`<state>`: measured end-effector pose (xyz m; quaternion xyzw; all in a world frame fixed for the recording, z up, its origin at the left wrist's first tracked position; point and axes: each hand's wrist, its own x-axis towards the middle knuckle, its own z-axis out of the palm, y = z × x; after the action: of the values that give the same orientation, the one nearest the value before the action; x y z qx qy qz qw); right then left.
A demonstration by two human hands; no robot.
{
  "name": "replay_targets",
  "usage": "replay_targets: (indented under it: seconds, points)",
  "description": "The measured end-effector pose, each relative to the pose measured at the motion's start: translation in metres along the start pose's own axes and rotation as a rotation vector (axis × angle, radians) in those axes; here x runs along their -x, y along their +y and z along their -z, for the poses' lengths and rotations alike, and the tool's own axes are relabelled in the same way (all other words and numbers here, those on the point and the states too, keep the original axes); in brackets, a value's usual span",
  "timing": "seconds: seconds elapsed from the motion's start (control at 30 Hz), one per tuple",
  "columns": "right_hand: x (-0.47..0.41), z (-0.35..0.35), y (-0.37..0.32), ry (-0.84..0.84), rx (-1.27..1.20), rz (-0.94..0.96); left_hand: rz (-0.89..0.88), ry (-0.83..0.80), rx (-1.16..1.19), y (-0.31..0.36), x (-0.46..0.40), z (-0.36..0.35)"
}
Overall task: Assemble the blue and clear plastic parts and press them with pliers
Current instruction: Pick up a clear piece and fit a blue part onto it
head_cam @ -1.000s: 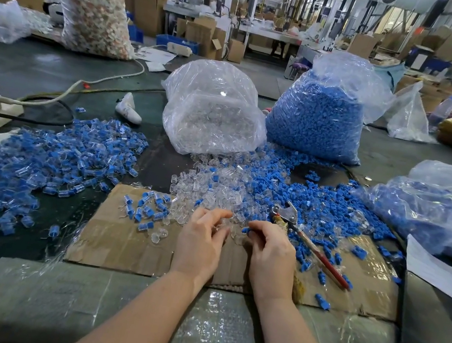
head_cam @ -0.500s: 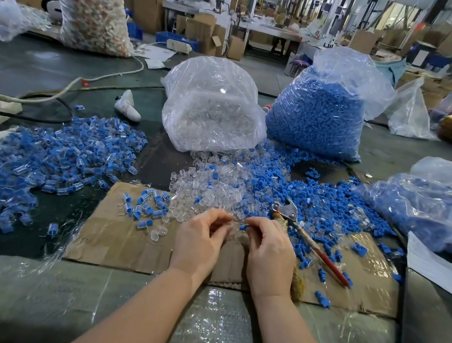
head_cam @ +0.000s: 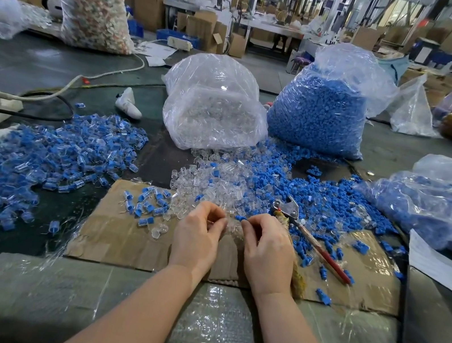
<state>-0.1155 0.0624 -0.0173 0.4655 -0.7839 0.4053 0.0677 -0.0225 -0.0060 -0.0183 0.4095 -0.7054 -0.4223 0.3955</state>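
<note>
Pick-and-mate step, judging by the hands: both are working at the near edge of the loose parts, centre of frame, over the cardboard sheet (head_cam: 125,232). Right hand (head_cam: 267,248) is pinching a small blue part (head_cam: 240,218) between thumb and forefinger, tip sticking out toward the left hand (head_cam: 197,237). Left hand fingers are curled in as if pinching a clear part, but the piece itself is too transparent and small to confirm, so cannot tell what it is holding. Parts are not yet mated.

Supply: clear parts pile (head_cam: 210,183) just above the hands, blue parts pile (head_cam: 320,193) to its right. Pliers (head_cam: 309,239), red-handled, are lying untouched just right of the right hand, jaws pointing to upper left. Assembled pieces (head_cam: 51,154) are heaped at mid left, a few more (head_cam: 144,202) on the cardboard.

Next move likely calls for lining the blue part up with the clear one, pushing them together, then the right hand reaching for the pliers to squeeze.
</note>
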Motion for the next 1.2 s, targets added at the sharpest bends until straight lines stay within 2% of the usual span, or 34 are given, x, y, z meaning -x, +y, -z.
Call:
replay_targets:
  seconds: [0.7,1.2]
  points:
    - [0.0039,0.0014,-0.0020,0.025,-0.003,0.095,0.015,0.014,0.065,-0.0027,-0.0020,-0.0034]
    - [0.0027,-0.0025,-0.0002,-0.001,0.046,0.098,-0.046,-0.046,0.026,-0.0029,-0.0023,-0.0018]
